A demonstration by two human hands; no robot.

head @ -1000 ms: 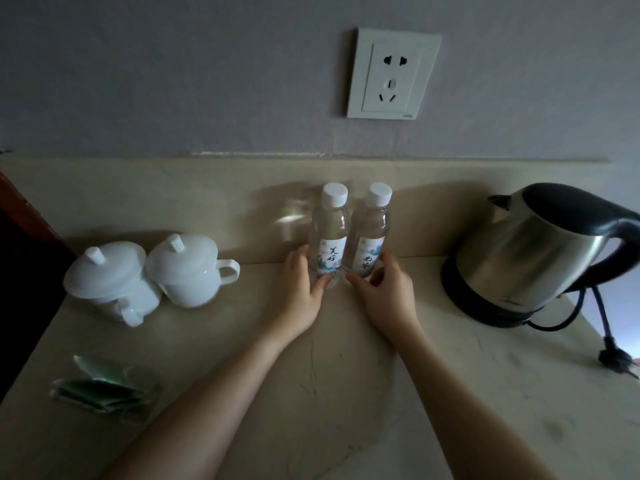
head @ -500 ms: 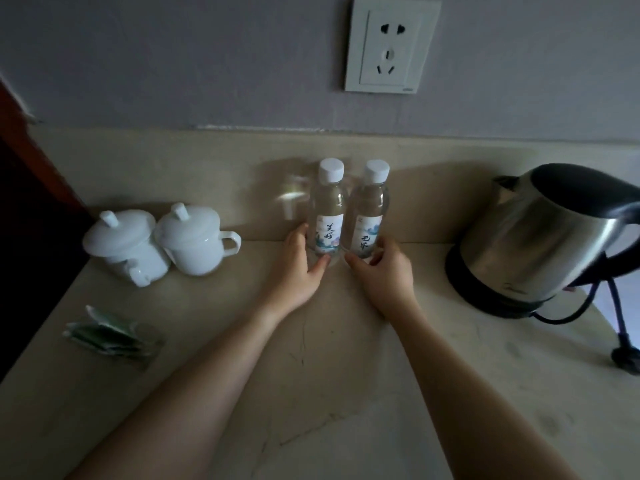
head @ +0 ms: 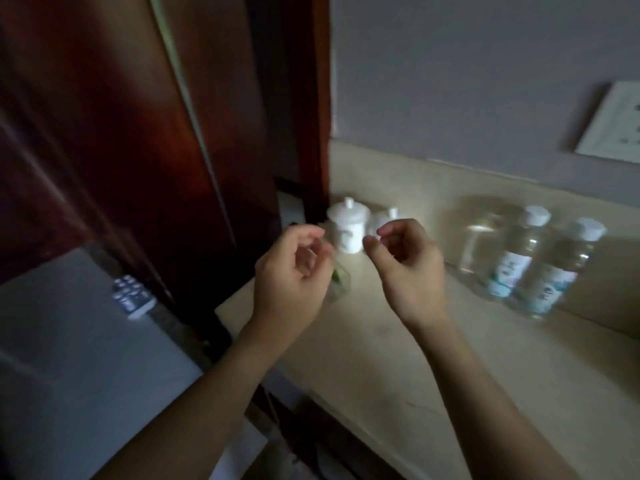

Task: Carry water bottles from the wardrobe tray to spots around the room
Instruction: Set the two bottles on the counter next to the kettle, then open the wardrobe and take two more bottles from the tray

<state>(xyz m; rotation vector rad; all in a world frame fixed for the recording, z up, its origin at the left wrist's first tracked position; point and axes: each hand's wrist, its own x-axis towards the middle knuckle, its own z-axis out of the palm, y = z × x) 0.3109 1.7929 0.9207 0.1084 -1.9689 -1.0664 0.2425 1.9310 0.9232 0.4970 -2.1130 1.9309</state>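
Note:
Two clear water bottles with white caps and pale labels stand side by side against the back of the beige stone counter (head: pixel 398 358), the left bottle (head: pixel 516 258) touching the right bottle (head: pixel 561 271). My left hand (head: pixel 291 275) and my right hand (head: pixel 408 268) hover in the air to the left of the bottles, well apart from them. Both hands hold nothing, with fingers loosely curled and apart. The view is blurred by motion.
Two white lidded cups (head: pixel 348 226) stand at the counter's left end behind my hands, with green sachets (head: pixel 337 277) below them. A dark wooden panel (head: pixel 138 133) rises on the left. A remote control (head: pixel 133 296) lies on a grey surface. A wall socket (head: pixel 613 123) is at right.
Both hands have let go of the two bottles and pulled back to the left. The view has swung left, so the kettle is out of sight and the wooden panel has come in.

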